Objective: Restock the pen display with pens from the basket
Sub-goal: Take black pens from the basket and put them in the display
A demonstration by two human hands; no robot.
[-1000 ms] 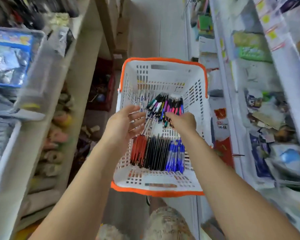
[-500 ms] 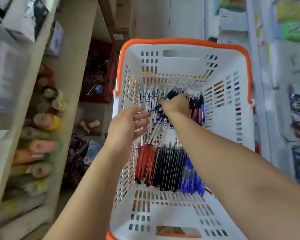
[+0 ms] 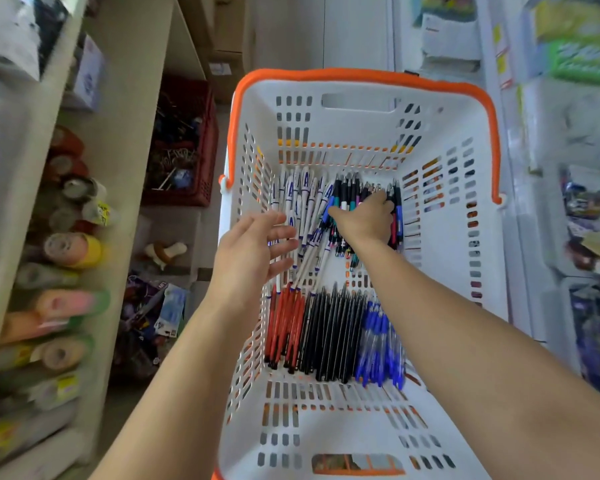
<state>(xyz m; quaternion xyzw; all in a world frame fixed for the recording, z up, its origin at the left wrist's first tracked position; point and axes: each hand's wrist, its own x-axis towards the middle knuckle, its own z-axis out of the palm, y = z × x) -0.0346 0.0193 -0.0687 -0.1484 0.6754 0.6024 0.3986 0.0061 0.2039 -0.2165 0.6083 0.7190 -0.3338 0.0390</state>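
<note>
We're at the pick-up step; our right hand (image 3: pixel 362 216) curls its fingers round the dark pens (image 3: pixel 352 195) at the basket's (image 3: pixel 361 76) far end, frame centre; left hand (image 3: pixel 253 247) hovers, fingers spread; next, lift the bunch clear.

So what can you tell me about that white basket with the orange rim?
The basket looks like white plastic, with slotted walls and floor, an orange rim and a handle cut-out in its far wall. It sits in the aisle between shelves, seen from above. Inside lie groups of pens: red, black and blue nearer, white and dark mixed ones farther. The right hand reaches into the dark ones; the left hand hovers open.
</note>
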